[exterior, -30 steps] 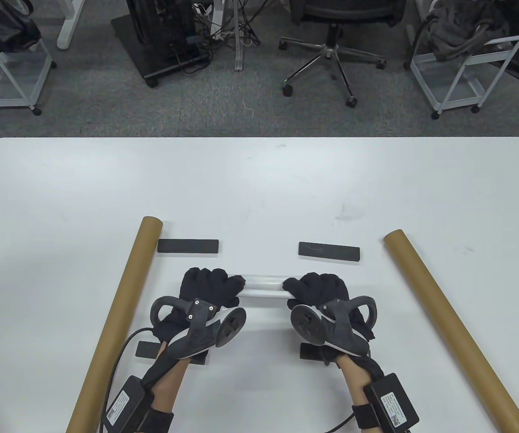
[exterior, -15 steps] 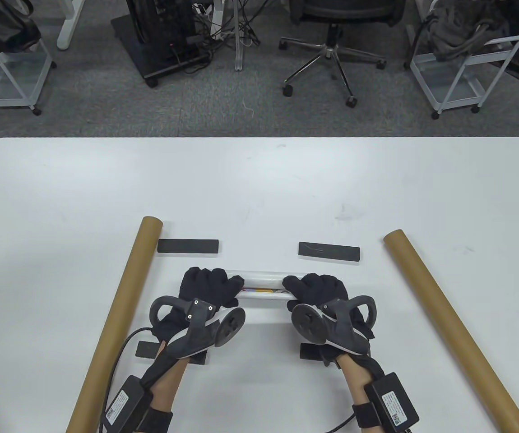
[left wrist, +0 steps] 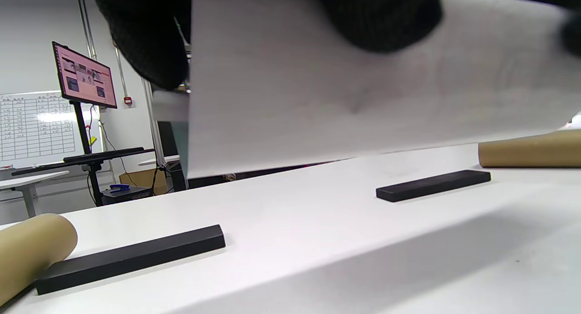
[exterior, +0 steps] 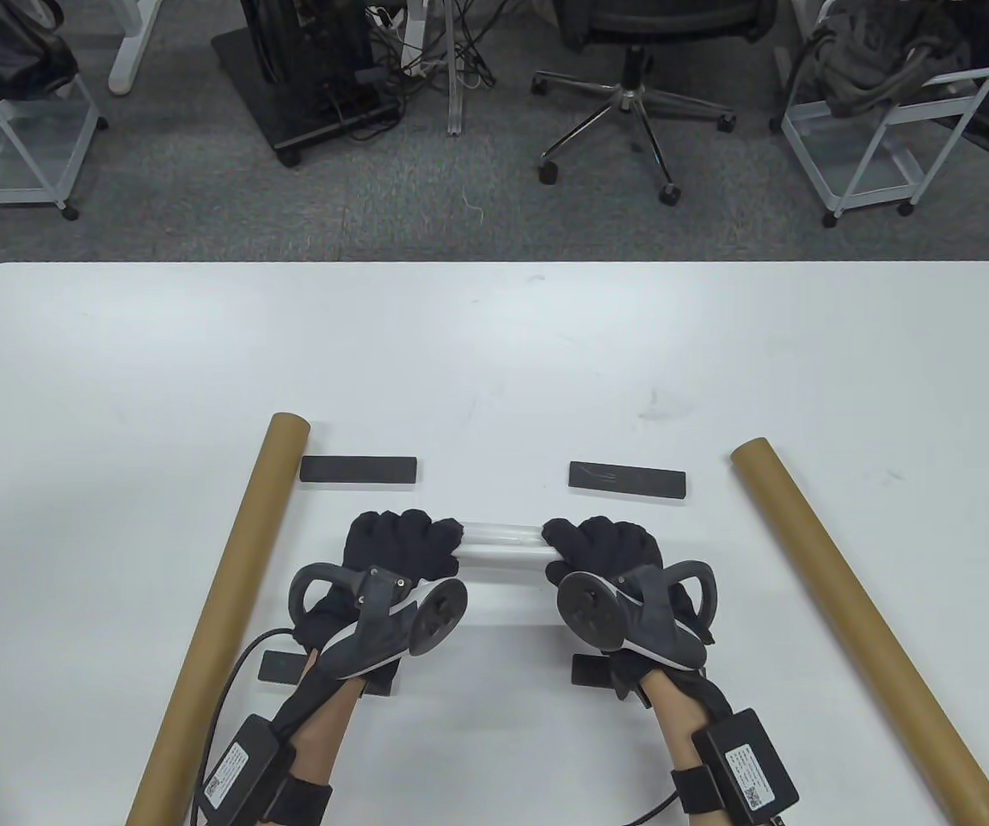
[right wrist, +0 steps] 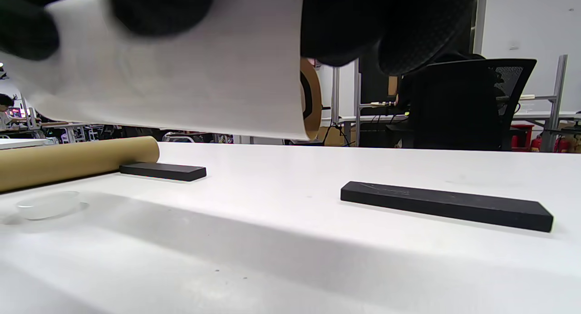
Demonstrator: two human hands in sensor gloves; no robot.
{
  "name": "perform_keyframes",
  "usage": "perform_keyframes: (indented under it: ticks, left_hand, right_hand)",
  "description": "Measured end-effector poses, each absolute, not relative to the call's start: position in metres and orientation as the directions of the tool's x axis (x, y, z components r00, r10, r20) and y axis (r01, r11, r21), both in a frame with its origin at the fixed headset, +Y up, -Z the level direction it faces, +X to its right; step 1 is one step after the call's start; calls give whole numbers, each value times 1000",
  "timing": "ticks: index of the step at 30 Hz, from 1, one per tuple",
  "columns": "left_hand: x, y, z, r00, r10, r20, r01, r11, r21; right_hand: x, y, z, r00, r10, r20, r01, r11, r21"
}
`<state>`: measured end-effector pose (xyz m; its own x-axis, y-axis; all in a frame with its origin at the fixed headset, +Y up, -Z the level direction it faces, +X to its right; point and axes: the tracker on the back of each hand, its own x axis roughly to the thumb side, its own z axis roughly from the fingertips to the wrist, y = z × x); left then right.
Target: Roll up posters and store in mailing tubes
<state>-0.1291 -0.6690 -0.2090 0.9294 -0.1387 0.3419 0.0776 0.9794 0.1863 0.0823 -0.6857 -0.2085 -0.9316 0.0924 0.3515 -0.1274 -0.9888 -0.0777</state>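
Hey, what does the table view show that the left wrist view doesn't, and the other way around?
Only the table view shows both hands, left hand and right hand, gripping the rolled poster, plus both mailing tubes full length, the left tube and right tube. Only the left wrist view shows a monitor on a stand and a whiteboard. Both show the poster, tubes and the black bars.

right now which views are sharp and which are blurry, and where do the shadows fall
Table view: sharp and evenly lit, with only a soft shadow on the table under the rolled poster. Left wrist view: the fingers and poster are close and out of focus, while the black bars stay crisp. Right wrist view: the same near blur, with a broad grey shadow across the table.
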Motion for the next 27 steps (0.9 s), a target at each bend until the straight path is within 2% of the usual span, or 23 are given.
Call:
perform_keyframes:
  ticks: [2, 6, 15, 22, 27]
  left_hand:
    - [-129, -669, -208, 925, -163, 343, 96, 974, 205]
    - [-128, -671, -208, 922, -172, 347, 104, 973, 205]
    - [-126, -669, -207, 921, -217, 324, 147, 963, 226]
    - [-131, -672, -210, 931, -135, 340, 87, 984, 154]
    - [-131, -673, -211, 932, -125, 341, 77, 986, 150]
  right_hand:
    - [82, -685, -207, -939, 57, 339, -104, -987, -123]
    - [85, -688, -209, -935, 92, 344, -139, -983, -116]
    - [83, -687, -208, -944, 55, 326, -107, -984, -145]
    - [86, -688, -210, -942, 78, 327, -119, -987, -106]
    - [93, -690, -213, -942, 114, 314, -151, -984, -95]
